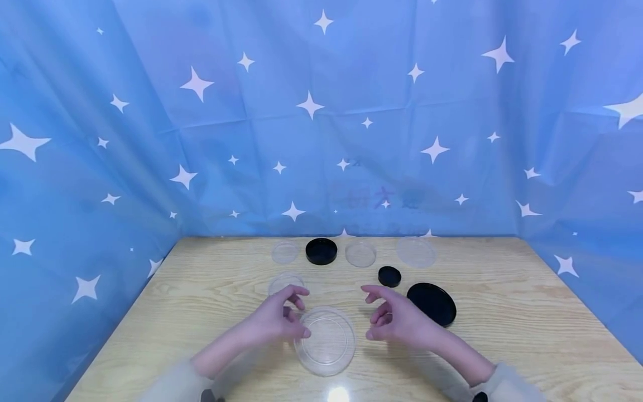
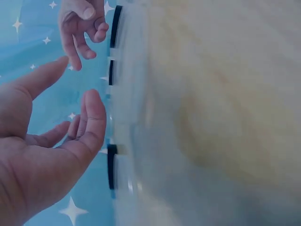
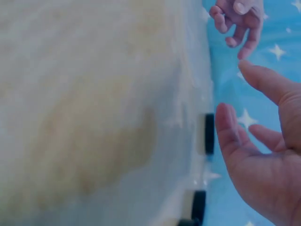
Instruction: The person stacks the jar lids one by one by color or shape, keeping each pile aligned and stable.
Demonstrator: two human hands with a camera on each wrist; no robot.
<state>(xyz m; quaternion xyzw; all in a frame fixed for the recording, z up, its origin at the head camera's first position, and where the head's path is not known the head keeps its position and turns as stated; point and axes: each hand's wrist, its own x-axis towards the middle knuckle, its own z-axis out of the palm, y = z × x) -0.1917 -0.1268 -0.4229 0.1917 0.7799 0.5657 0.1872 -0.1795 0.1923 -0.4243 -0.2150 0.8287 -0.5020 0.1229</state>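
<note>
A large clear round dish (image 1: 326, 349) lies flat on the table between the two hands. My left hand (image 1: 281, 317) hovers at its left edge with fingers loosely bent, holding nothing. Just beyond it is a smaller clear dish (image 1: 283, 281), partly covered by the fingers. To the right of the large clear dish, my right hand (image 1: 397, 319) is raised with relaxed fingers and nothing in them. A large black dish (image 1: 436, 304) lies beside that hand, and a small black dish (image 1: 389, 276) sits beyond it. Both wrist views show the left hand (image 2: 51, 155) and right hand (image 3: 263, 165) facing each other.
Along the table's back edge stand a medium black dish (image 1: 321, 251) and several clear ones, including a clear dish (image 1: 360, 254) and a faint wide clear disc (image 1: 416, 252). A blue star-patterned curtain (image 1: 281, 134) encloses the wooden table (image 1: 542, 335) at the back and sides.
</note>
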